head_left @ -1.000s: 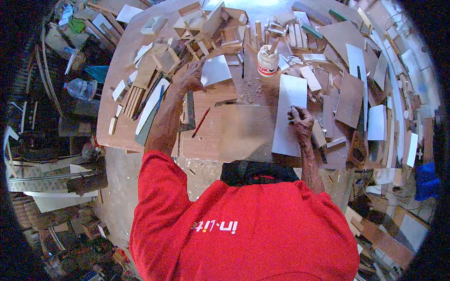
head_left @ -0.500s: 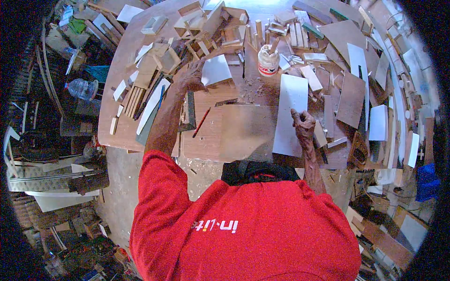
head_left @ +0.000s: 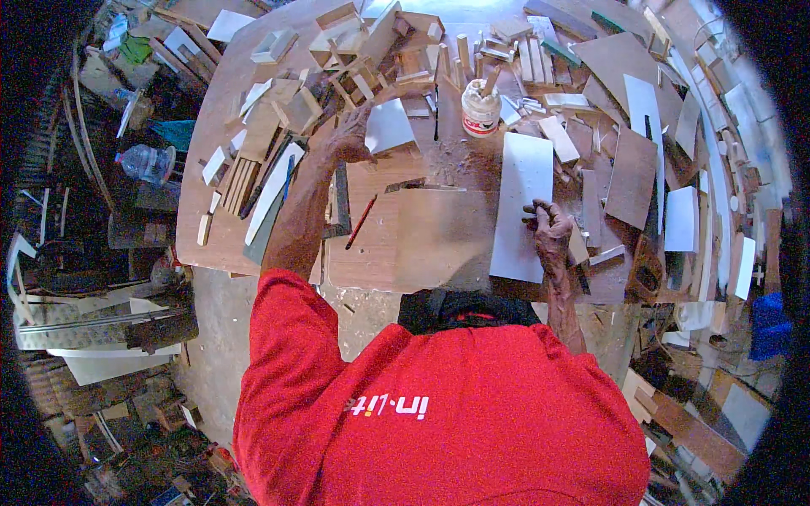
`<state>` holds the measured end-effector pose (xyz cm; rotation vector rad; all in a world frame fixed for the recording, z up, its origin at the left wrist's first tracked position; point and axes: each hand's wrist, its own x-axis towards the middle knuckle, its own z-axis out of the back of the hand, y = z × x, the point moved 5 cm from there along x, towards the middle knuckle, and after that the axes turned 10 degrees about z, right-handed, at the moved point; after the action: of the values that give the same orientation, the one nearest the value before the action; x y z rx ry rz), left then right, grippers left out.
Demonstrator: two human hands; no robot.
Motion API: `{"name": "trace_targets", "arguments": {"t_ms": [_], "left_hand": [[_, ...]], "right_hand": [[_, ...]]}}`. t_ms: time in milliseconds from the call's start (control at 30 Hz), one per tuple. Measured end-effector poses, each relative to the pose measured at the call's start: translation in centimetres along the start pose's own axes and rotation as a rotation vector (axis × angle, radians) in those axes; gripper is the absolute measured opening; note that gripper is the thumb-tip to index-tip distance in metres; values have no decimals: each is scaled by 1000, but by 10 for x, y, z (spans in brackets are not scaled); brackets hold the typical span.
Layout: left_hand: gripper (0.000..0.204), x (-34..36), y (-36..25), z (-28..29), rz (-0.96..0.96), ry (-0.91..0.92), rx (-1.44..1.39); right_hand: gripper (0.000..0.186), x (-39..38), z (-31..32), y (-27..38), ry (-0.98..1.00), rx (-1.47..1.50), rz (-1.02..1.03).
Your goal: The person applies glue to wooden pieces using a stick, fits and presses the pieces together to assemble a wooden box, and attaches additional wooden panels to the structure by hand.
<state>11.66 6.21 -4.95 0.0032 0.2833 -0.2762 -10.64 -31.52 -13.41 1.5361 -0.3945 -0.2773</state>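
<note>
My left hand [head_left: 348,142] reaches across the workbench, its fingers spread at the left edge of a white square panel [head_left: 391,126]. Whether they touch the panel, I cannot make out. A red pencil [head_left: 361,223] lies to the right of my left forearm, beside a dark-edged square frame piece [head_left: 339,202]. My right hand [head_left: 551,229] is over the right edge of a long white board [head_left: 520,190]. Its thumb and forefinger point left and stand slightly apart, with nothing visible between them. A brown flat panel [head_left: 443,236] lies between my arms at the near edge.
An open white jar [head_left: 482,110] with a stick in it stands beyond the white board. Wooden offcuts [head_left: 540,63] and small box frames [head_left: 342,34] crowd the far side. A handsaw handle [head_left: 645,270] shows at the right. A clear plastic bottle [head_left: 148,164] lies left of the bench.
The thumb and forefinger of my right hand have moved apart from a closed pinch. My left hand has barely shifted beside the white square panel.
</note>
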Motion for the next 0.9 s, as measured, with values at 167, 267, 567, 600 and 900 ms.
{"name": "trace_targets", "arguments": {"t_ms": [167, 267, 567, 600, 900], "left_hand": [[133, 0, 1, 0, -27, -38, 38], [133, 2, 3, -1, 15, -52, 61], [134, 4, -4, -1, -22, -45, 32], [133, 5, -4, -1, -11, -29, 27], [135, -1, -16, 9, -42, -59, -144]], "right_hand": [[21, -1, -3, 1, 131, -2, -116], [26, -1, -3, 6, 192, -170, -153], [26, 1, 4, 8, 82, -271, -176], [25, 1, 5, 6, 53, -99, -130], [23, 27, 68, -1, -146, -46, 127]]}}
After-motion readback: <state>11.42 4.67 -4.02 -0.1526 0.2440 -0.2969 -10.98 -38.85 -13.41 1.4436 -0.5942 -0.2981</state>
